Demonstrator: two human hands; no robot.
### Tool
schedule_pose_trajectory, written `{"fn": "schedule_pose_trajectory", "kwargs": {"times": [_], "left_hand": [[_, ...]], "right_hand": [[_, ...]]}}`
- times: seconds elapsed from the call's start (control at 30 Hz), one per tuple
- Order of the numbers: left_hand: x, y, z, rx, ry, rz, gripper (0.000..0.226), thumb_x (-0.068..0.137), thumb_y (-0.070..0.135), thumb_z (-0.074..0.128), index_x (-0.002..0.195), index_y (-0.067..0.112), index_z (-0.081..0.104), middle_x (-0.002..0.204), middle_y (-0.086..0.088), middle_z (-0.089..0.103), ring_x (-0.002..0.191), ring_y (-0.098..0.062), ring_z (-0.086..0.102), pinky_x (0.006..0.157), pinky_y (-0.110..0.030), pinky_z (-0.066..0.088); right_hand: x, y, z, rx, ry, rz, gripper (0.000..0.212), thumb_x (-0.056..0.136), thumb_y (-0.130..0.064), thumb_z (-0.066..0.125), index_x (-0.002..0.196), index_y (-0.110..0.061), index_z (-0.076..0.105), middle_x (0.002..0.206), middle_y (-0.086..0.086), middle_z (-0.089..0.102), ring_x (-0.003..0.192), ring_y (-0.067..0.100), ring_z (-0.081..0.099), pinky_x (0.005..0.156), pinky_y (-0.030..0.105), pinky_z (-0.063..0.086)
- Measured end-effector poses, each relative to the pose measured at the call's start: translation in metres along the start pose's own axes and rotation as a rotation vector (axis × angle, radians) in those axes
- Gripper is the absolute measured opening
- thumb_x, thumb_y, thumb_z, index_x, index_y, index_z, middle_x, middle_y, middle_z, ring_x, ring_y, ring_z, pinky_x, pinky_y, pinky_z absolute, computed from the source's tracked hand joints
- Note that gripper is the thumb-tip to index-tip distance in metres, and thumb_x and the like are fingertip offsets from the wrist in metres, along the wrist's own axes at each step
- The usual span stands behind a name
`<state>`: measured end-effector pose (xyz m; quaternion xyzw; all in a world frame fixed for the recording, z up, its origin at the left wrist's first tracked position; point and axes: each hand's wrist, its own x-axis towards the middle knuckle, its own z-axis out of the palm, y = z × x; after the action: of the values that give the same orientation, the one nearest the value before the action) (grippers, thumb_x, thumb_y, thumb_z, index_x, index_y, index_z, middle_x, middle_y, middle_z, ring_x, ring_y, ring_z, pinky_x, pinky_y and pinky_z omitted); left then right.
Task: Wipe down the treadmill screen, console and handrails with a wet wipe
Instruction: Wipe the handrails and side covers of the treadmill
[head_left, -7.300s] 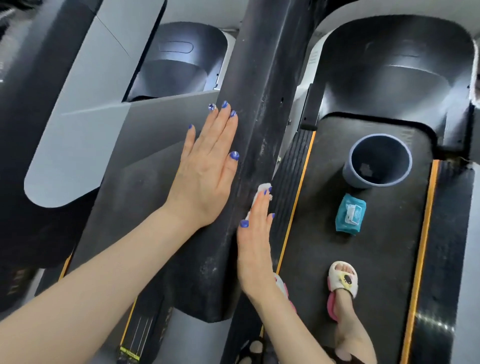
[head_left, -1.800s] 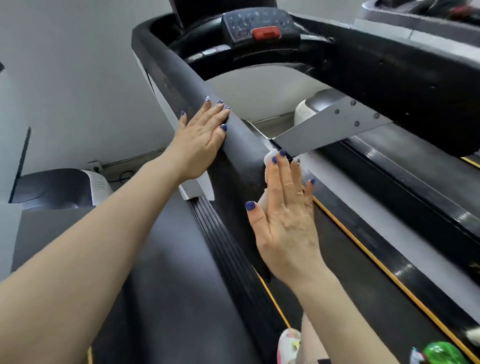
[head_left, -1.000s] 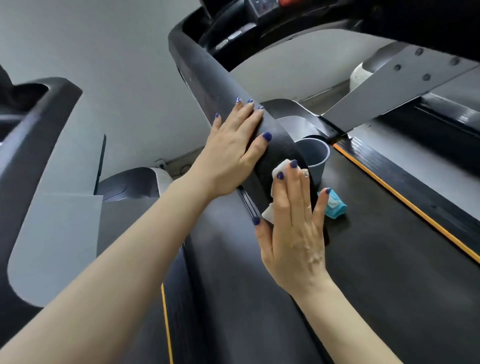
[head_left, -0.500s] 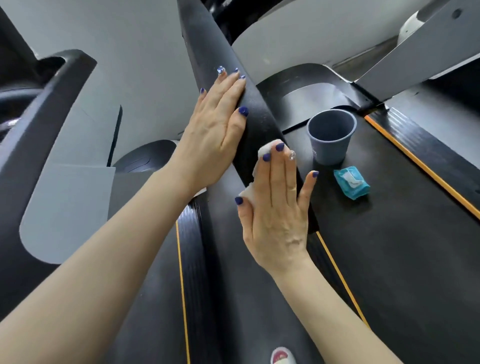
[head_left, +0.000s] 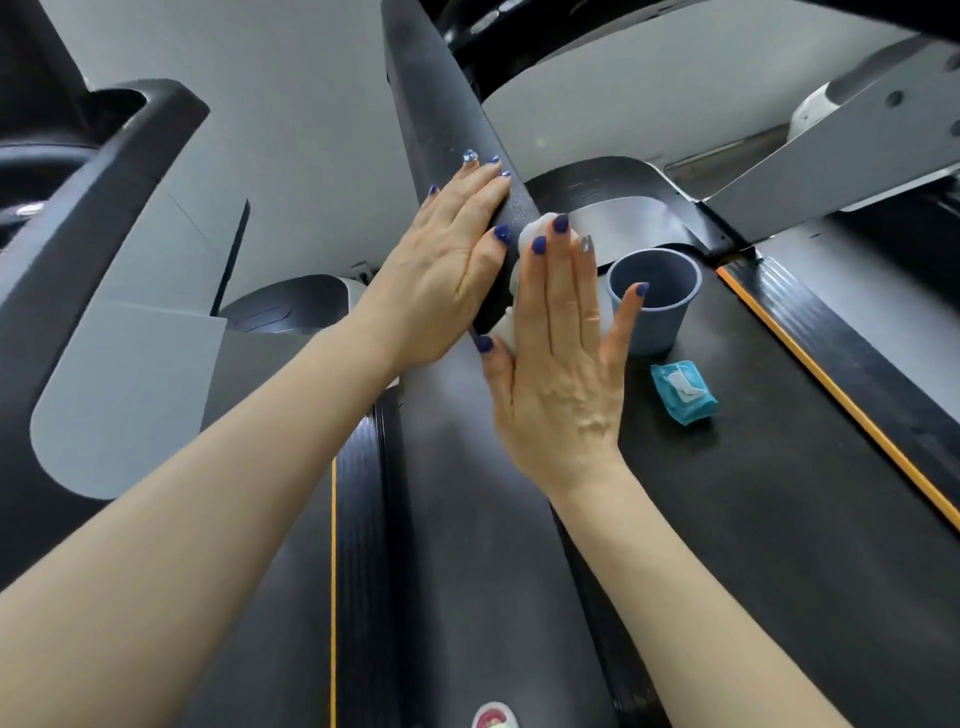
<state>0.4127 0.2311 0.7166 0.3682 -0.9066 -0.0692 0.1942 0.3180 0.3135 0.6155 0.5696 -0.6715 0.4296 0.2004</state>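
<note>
A black treadmill handrail slants from lower centre up and away toward the console. The right hand, fingers straight with the little finger spread, presses a white wet wipe flat against the rail's right side. The left hand, fingers together and flat, rests on its left side. Beyond, a grey cup and a teal wipe pack sit on the belt.

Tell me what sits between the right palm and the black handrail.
In the head view, a white wet wipe lies between the flat right hand and the black handrail; its edges show past the fingertips and thumb.
</note>
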Motion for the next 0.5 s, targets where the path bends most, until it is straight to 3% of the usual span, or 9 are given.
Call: {"fn": "schedule_pose_trajectory", "kwargs": {"times": [0.1, 0.17, 0.3, 0.4, 0.5], "left_hand": [[0.001, -0.002, -0.001, 0.003, -0.005, -0.002, 0.061, 0.101, 0.036, 0.022, 0.155, 0.008, 0.03, 0.164, -0.005, 0.023, 0.154, -0.016, 0.011, 0.125, -0.031, 0.004], [0.001, -0.002, 0.0, -0.006, 0.002, 0.006, 0.059, 0.101, 0.033, 0.023, 0.155, 0.007, 0.03, 0.164, -0.005, 0.023, 0.154, -0.017, 0.01, 0.125, -0.029, 0.003], [0.002, -0.003, 0.002, -0.026, 0.01, 0.018, 0.06, 0.101, 0.034, 0.022, 0.155, 0.007, 0.029, 0.164, -0.006, 0.023, 0.154, -0.018, 0.009, 0.125, -0.032, 0.003], [0.002, -0.004, 0.003, -0.009, 0.01, 0.029, 0.057, 0.104, 0.033, 0.023, 0.155, 0.008, 0.028, 0.165, -0.006, 0.021, 0.154, -0.019, 0.008, 0.124, -0.033, 0.003], [0.001, -0.005, 0.004, -0.017, 0.032, 0.041, 0.053, 0.108, 0.031, 0.024, 0.156, 0.008, 0.025, 0.166, -0.006, 0.019, 0.155, -0.019, 0.005, 0.123, -0.032, 0.0]], "right_hand": [[-0.042, 0.018, 0.007, -0.03, -0.055, -0.06, 0.064, 0.108, -0.039, 0.018, 0.159, -0.008, -0.006, 0.167, 0.007, -0.015, 0.154, 0.022, -0.01, 0.121, 0.056, -0.004], [-0.075, 0.034, 0.013, -0.036, -0.082, -0.083, 0.064, 0.109, -0.037, 0.019, 0.158, -0.011, -0.011, 0.166, 0.004, -0.021, 0.154, 0.022, -0.012, 0.122, 0.054, -0.006], [-0.118, 0.048, 0.019, -0.045, -0.101, -0.055, 0.075, 0.102, -0.031, 0.038, 0.159, -0.012, -0.008, 0.168, 0.006, -0.011, 0.155, 0.022, -0.006, 0.123, 0.051, -0.003], [-0.127, 0.043, 0.02, -0.052, -0.1, -0.014, 0.069, 0.105, -0.029, 0.035, 0.159, -0.009, -0.003, 0.164, 0.016, 0.008, 0.155, 0.022, -0.004, 0.122, 0.052, 0.004], [-0.122, 0.042, 0.018, -0.087, -0.108, -0.081, 0.059, 0.109, -0.032, 0.024, 0.159, -0.008, 0.003, 0.168, 0.01, -0.004, 0.155, 0.022, -0.004, 0.122, 0.051, 0.005]]}}
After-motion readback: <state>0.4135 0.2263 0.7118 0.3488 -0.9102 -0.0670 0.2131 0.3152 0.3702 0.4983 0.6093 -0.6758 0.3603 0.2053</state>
